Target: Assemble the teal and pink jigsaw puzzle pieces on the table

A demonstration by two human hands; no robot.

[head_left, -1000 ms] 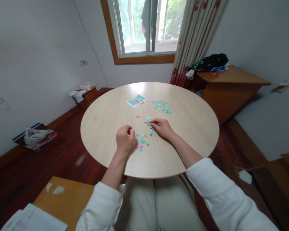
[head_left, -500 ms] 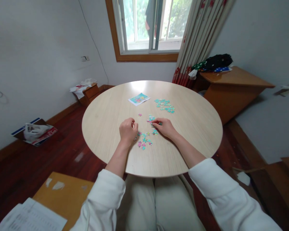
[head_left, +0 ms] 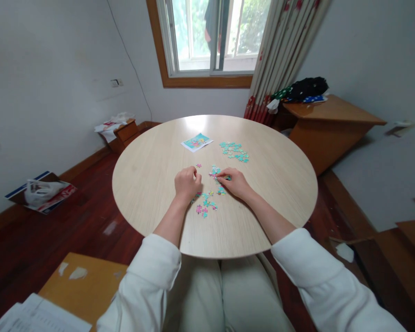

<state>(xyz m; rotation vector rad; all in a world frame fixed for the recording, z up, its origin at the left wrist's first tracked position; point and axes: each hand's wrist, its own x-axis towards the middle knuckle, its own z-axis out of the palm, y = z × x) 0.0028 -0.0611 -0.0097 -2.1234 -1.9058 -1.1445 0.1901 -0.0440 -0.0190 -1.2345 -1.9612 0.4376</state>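
One round tabletop (head_left: 152,184) stood before one window (head_left: 193,34) and carried jigsaw pieces in three groups: far group (head_left: 241,157), middle cluster (head_left: 213,173) and near group (head_left: 206,202), each too small to count by piece. One picture card (head_left: 197,142) and one pink piece (head_left: 198,165) lay separately. Within the last second, the left hand (head_left: 187,186) shifted forward and rightward, apparently bringing both hands to the middle cluster, where the right hand (head_left: 235,183) kept its position. Right fingertips were pinched narrow; left fingers were curled. Whether either held a piece could not be determined.
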